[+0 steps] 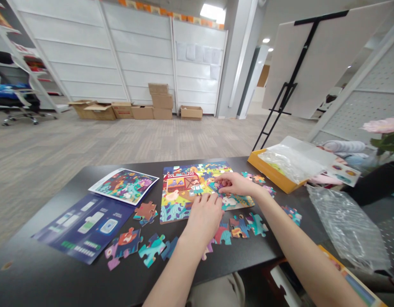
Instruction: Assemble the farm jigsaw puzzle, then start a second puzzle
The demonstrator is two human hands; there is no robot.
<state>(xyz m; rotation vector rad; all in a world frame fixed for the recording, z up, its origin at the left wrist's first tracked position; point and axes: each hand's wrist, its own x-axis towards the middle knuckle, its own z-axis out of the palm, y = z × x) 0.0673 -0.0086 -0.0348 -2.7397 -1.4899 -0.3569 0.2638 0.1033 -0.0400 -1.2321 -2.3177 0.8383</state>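
Observation:
A colourful farm-scene puzzle (177,194) lies flat on the black table (97,273), with a red barn at its left. My left hand (205,213) rests on the lower edge of the puzzle, fingers spread and flat. Over the puzzle's right half, my right hand (233,184) has its fingers curled together around a dark, colourful piece, partly hidden. Loose puzzle pieces lie around the board: a brown one (146,212) at its left, a teal one (153,249) nearer me, and several below and to the right.
A picture sheet (125,186) and a purple leaflet (84,226) lie at the left. An orange box (276,170) with plastic inside stands at the back right. Beside it are a clear plastic bag (350,230), a flower (383,125) and a stand holding a board (292,85).

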